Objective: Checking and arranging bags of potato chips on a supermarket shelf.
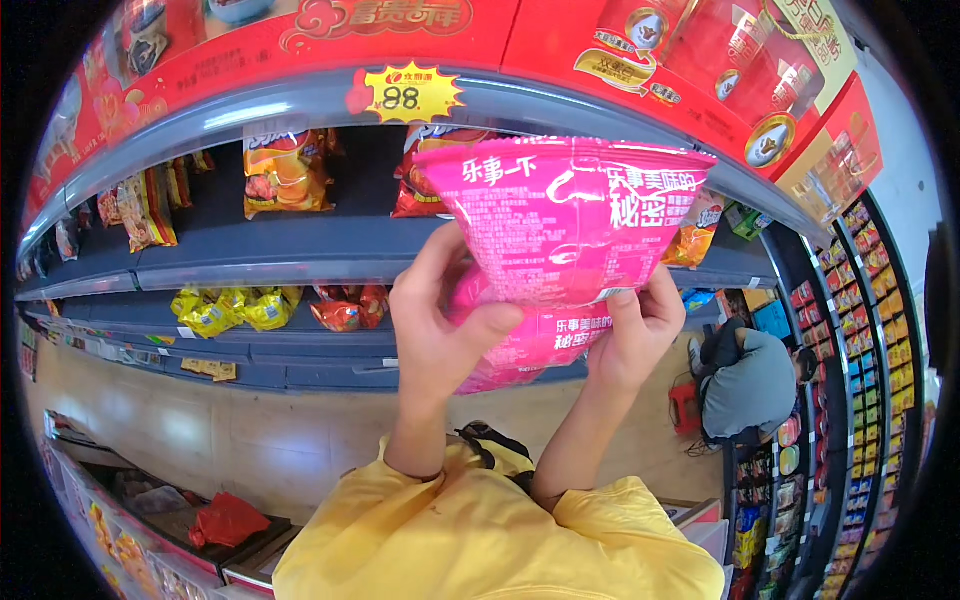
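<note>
Two pink snack bags are held up before me, one over the other. The upper pink snack bag (562, 225) shows its printed back and crimped top edge; the lower pink snack bag (525, 349) shows partly beneath it. My left hand (442, 315) grips them at the left side, its thumb across the front. My right hand (634, 322) grips the right side, with its thumb near the upper bag's bottom edge. Behind them is a dark shelf (202, 240) with an orange snack bag (285, 172) and a red snack bag (420, 184).
Yellow bags (240, 309) and red bags (349, 307) lie on a lower shelf. Red gift boxes (615, 45) stand above a yellow price tag (411, 94). At right, a person (750, 382) crouches beside a red stool (683, 409). A low case (247, 555) is behind me at left.
</note>
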Tool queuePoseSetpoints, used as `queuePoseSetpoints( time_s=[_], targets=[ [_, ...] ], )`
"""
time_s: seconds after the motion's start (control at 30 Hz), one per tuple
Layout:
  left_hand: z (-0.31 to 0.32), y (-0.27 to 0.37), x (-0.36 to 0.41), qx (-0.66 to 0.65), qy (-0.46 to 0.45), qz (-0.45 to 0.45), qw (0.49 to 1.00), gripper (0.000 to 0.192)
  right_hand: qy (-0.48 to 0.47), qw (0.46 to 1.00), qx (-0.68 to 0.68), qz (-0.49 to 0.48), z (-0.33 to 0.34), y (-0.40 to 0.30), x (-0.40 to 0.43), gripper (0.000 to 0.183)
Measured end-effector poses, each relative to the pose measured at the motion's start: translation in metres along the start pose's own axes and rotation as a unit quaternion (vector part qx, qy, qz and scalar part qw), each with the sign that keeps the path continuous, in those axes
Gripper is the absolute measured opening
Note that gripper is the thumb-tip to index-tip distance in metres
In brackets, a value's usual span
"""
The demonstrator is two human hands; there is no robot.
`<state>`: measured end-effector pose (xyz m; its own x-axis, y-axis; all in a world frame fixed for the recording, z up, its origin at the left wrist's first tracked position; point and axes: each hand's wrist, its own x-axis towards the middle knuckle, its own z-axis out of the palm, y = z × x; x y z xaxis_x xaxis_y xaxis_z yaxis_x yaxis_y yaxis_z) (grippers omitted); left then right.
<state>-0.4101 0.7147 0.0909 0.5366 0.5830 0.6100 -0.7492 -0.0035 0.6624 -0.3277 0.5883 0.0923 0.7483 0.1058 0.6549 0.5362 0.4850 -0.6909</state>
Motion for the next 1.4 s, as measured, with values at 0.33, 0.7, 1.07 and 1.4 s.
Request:
queuePoseSetpoints(
  time_s=[0.33,0.7,1.07,1.4],
  targets=[
    [-0.004,0.018,-0.010,-0.034,-0.016,-0.015,0.999,0.052,-0.029,0.999,-0.018,-0.004,0.003,-0.008,-0.013,0.031],
    [-0.002,0.035,-0.021,-0.016,0.006,0.024,1.000,0.052,-0.024,1.000,-0.008,0.002,0.010,-0.017,-0.026,0.026],
    [0.003,0.041,-0.033,0.050,0.004,0.029,0.998,0.053,-0.083,0.993,0.078,-0.017,0.015,-0.041,-0.020,0.067],
    [0.009,0.046,-0.041,0.094,-0.013,0.046,0.994,0.053,-0.139,0.944,-0.218,-0.204,0.035,-0.094,0.018,0.049]
  ],
)
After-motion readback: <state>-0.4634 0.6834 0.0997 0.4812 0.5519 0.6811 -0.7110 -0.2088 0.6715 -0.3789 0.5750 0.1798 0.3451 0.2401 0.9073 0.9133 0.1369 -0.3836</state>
